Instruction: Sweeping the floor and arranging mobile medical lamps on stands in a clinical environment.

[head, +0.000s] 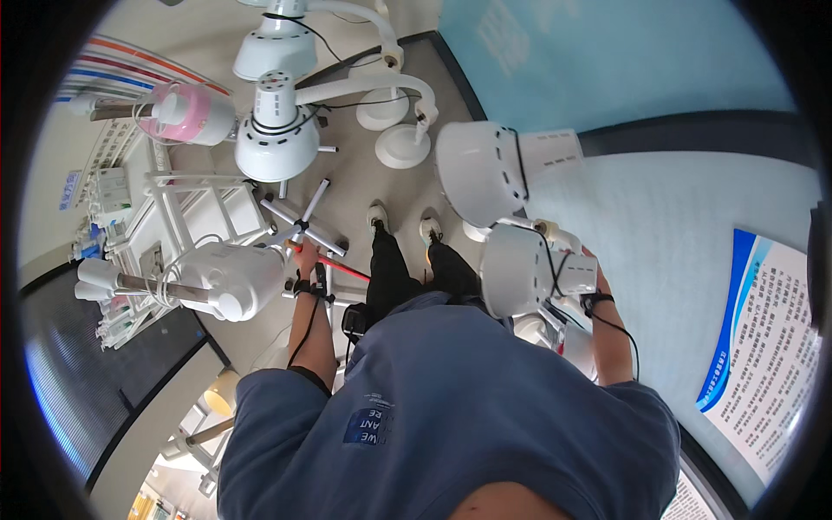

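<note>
My left hand [305, 257] is closed around a red rod [344, 267] with an orange end; its far end is hidden behind my leg. A dark strap with a cabled device sits on that wrist. Beside this hand stands a white facial steamer [227, 279] with a cord wound on its arm. My right hand [595, 270] is mostly hidden behind a white lamp head [517, 270] with a black cord. Whether its fingers grip the lamp's stand, I cannot tell. Another large white lamp head [478, 172] is just ahead of it.
Further white lamps [276, 143] on round bases [403, 146] stand ahead to the left. A pink-and-white steamer [195, 114] and white trolleys [201, 208] line the left side. Wheeled star bases [302, 226] spread over the floor. A printed wall poster [757, 351] is at right.
</note>
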A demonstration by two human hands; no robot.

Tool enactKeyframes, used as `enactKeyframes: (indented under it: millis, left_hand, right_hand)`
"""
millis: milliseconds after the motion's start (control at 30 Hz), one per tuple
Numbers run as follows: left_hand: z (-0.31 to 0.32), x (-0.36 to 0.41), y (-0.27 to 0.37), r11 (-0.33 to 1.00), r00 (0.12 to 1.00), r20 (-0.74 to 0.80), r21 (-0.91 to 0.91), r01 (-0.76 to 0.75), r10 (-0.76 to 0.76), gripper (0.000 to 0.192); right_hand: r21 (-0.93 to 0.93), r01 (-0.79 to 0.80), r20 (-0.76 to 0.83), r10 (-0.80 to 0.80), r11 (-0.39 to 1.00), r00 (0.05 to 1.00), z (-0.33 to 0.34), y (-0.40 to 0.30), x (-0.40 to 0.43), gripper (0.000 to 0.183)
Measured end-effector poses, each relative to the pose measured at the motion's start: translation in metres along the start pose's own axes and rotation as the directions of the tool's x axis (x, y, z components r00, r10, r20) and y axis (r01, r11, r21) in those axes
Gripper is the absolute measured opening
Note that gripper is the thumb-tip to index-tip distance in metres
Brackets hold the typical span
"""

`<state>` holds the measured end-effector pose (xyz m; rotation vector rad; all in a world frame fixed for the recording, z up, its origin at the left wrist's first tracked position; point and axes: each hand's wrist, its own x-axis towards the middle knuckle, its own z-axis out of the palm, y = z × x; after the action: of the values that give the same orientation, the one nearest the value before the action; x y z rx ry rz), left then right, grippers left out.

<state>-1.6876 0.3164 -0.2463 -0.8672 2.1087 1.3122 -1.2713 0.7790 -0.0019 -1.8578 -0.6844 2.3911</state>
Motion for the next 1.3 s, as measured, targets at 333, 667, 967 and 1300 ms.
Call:
enactKeyframes:
  millis: [333, 667, 967, 1300]
  left_hand:
    - [-0.005, 0.052, 0.009, 0.998, 1.000, 0.010, 0.052, 0.022, -0.022, 0.038]
    - [-0.012, 0.129, -0.049, 0.972, 0.990, 0.139, 0.234, -0.012, -0.021, 0.037]
    - [-0.013, 0.075, 0.004, 0.992, 0.993, 0.023, -0.044, 0.117, -0.116, 0.038]
    - [-0.007, 0.071, 0.010, 0.997, 0.999, 0.039, -0.073, -0.008, 0.011, 0.036]
  right_hand:
    - [-0.991, -0.030, -0.012, -0.137, -0.131, 0.991, 0.041, 0.031, -0.067, 0.032]
    - [-0.923, 0.335, 0.348, -0.038, -0.187, 0.937, 0.067, 0.122, -0.016, 0.030]
    - [-0.834, 0.280, 0.183, -0.239, 0.475, 0.953, 0.196, 0.193, 0.066, 0.051]
    - [-0.758, 0.636, 0.368, -0.713, 0.141, 0.597, 0.392, 0.114, 0.169, 0.058]
